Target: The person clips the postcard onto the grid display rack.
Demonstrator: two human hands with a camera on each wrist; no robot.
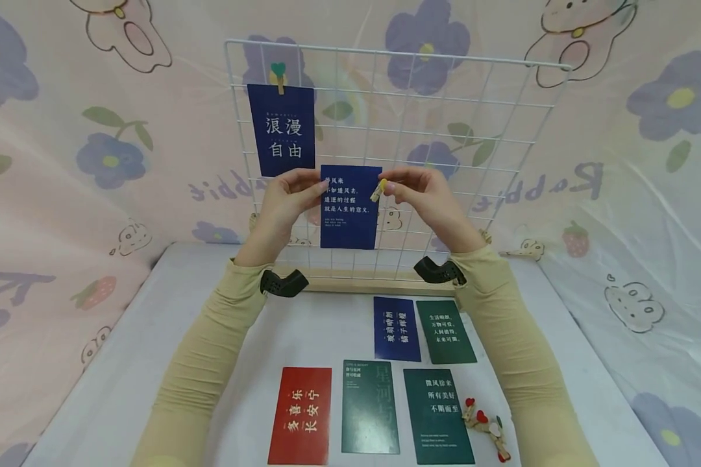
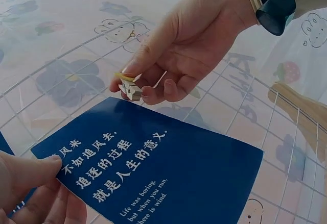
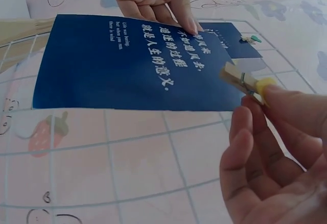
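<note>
In the head view a dark blue card [image 1: 350,224] with white characters is held upright before a white wire grid [image 1: 461,97]. My left hand [image 1: 283,211] pinches the card's left edge between thumb and fingers. A small wooden clothespin [image 1: 377,191] with a yellow top is pinched by my right hand [image 1: 429,204], close to the card's upper right corner. From the right wrist view, the clothespin [image 3: 239,77] points toward the card [image 3: 87,66]. Up and to the left, another blue card [image 1: 283,130] hangs on the grid from a clothespin [image 1: 279,78] with a green heart.
On the white table lie a red card [image 1: 300,415], several green cards [image 1: 369,421] and a blue card [image 1: 397,329]. Clothespins with red hearts [image 1: 485,425] sit at the right. The grid stands in a wooden base [image 1: 350,285], with a patterned cloth [image 1: 619,194] behind.
</note>
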